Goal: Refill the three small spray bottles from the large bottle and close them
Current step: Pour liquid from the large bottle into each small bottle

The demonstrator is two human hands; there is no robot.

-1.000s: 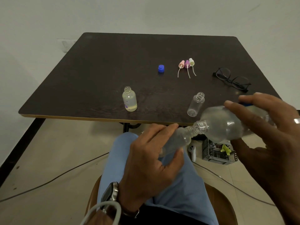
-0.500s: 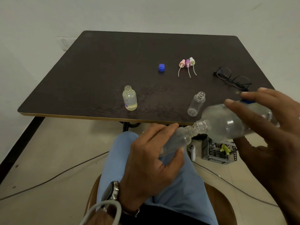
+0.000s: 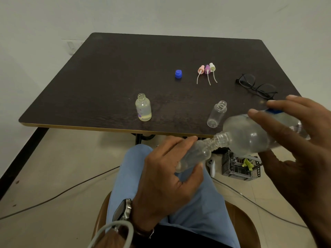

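My left hand (image 3: 166, 178) grips a small clear bottle (image 3: 195, 156), tilted, in front of the table edge above my lap. My right hand (image 3: 300, 147) holds the large clear bottle (image 3: 250, 135) tipped on its side, its open neck against the small bottle's mouth. On the dark table (image 3: 125, 77) stand a small open bottle with yellowish liquid (image 3: 143, 108) and an empty small open bottle (image 3: 216, 114). Three spray tops, pink, purple and white (image 3: 206, 70), lie side by side farther back, with a blue cap (image 3: 178, 74) to their left.
Black glasses (image 3: 256, 85) lie on the table at the right. On the floor under the table sit a wire basket (image 3: 240, 167) and a white controller (image 3: 211, 166). Cables (image 3: 62, 192) run across the floor. A watch is on my left wrist.
The large bottle has tipped slightly more and shifted a little with my right hand. The left hand and small bottle stay in place, mouths still together.
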